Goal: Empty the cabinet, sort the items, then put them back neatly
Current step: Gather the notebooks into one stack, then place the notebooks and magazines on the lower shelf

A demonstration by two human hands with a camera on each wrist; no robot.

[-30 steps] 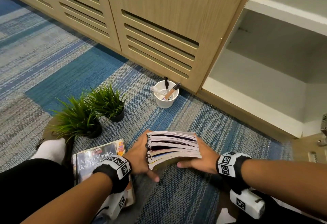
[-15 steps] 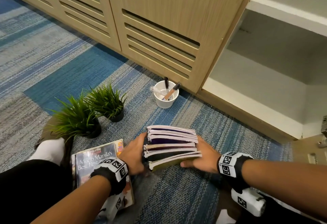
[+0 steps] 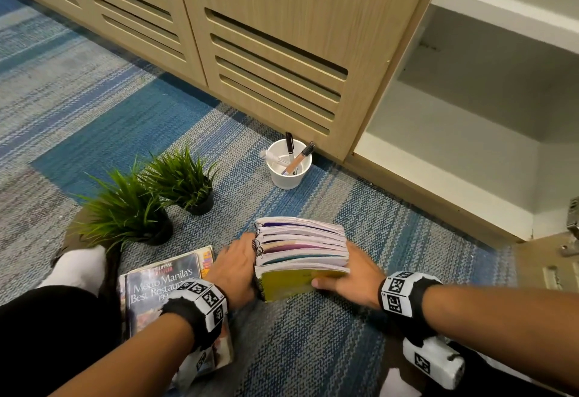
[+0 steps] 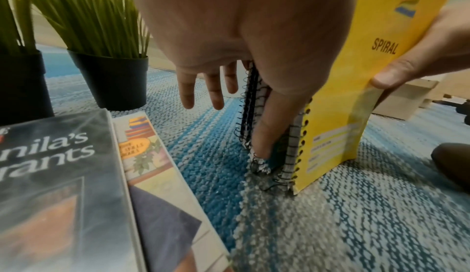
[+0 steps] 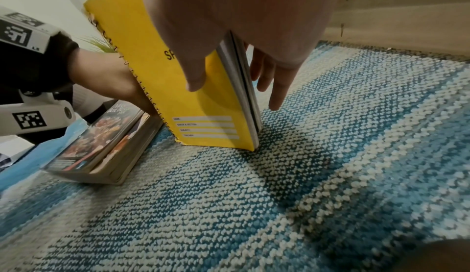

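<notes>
A stack of spiral notebooks (image 3: 300,252) stands on edge on the carpet, its yellow cover (image 4: 356,95) facing me. My left hand (image 3: 235,268) presses flat against the spiral bindings, its fingers straight and its thumb (image 4: 264,131) on the wire coils. My right hand (image 3: 354,277) grips the open page edge, with the thumb (image 5: 195,79) across the yellow cover (image 5: 193,105) and the fingers down the far side. The open cabinet (image 3: 438,152) at the right shows bare white shelves.
Two books (image 3: 163,290) lie stacked by my left wrist. Two potted grass plants (image 3: 125,208) stand behind them. A white cup (image 3: 289,174) with pens sits against the slatted cabinet doors (image 3: 275,52). My leg and white sock (image 3: 75,268) are at the left.
The notebook stack has tipped more upright between my hands, so its yellow cover now shows. My left hand has flattened against the spirals.
</notes>
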